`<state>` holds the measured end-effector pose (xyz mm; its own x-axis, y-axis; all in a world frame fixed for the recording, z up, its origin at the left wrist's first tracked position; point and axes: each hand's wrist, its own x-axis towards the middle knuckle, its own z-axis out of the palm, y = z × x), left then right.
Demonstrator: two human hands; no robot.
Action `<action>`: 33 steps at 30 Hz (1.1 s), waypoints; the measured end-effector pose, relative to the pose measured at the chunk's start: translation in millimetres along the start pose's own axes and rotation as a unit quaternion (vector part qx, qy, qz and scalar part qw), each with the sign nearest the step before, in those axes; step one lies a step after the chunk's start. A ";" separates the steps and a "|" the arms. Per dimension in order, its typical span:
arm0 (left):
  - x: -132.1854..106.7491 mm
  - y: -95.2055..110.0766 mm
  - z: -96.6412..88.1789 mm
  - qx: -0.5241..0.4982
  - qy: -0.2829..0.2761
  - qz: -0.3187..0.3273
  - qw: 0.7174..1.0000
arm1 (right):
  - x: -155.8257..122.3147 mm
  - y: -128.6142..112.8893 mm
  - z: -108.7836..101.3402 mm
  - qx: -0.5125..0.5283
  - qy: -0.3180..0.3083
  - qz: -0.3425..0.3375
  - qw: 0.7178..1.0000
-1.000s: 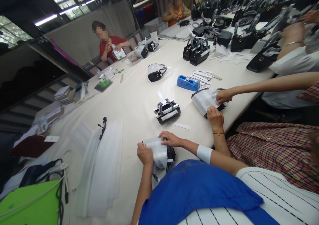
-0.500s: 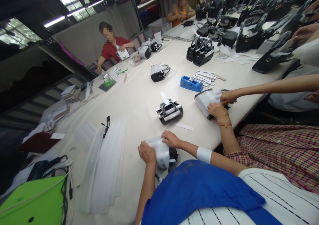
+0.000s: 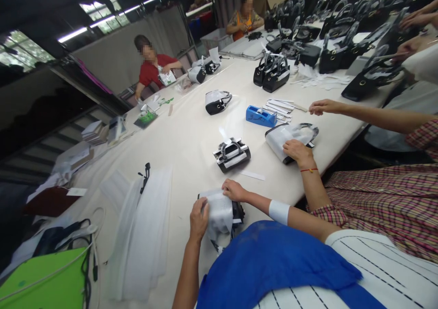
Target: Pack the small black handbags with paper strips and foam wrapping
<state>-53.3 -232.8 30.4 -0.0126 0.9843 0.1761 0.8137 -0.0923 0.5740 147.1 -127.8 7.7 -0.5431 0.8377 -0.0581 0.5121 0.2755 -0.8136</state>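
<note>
A small black handbag (image 3: 237,212) lies on the table close to my body, with a translucent white foam sheet (image 3: 219,213) laid around it. At the sheet's left edge, my left hand (image 3: 199,218) grips the covered bag, its fingers upright and the thumb against the side. The fingers of my right hand (image 3: 234,190) are bent and pinch the sheet along its upper edge. Just beyond stands another black handbag (image 3: 232,156) with wrapped handles and white strips on it. The bag's handles under the sheet are partly hidden by my apron.
Stacked foam sheets (image 3: 147,236) lie to the left, a black strap (image 3: 145,177) on top. A blue tape dispenser (image 3: 261,116) and paper strips (image 3: 280,108) sit farther off. At right, a co-worker's hand (image 3: 298,152) rests on a foam-covered bag (image 3: 278,140). Many bags crowd the back right.
My left hand has shifted slightly down from the sheet's top left corner, its fingers straighter. My right hand stays at the upper edge. The co-worker's far hand has lifted off their bag.
</note>
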 end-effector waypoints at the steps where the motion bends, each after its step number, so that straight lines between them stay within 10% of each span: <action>1: -5.0 0.8 1.9 -0.007 -0.022 0.024 0.999 | 0.4 0.4 0.2 0.001 0.000 0.000 1.000; 12: 1.7 10.8 2.7 0.112 -0.188 0.153 0.964 | 0.6 4.2 2.9 0.001 0.012 -0.009 1.000; 33: -3.3 -28.6 37.8 0.107 -0.108 0.196 0.969 | -36.0 11.5 -12.7 0.058 0.103 0.003 0.993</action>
<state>-54.5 -227.8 -16.8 0.4238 0.8911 0.1623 0.8342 -0.4538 0.3133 181.0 -148.8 7.8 -0.3856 0.9215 0.0470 0.4280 0.2238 -0.8756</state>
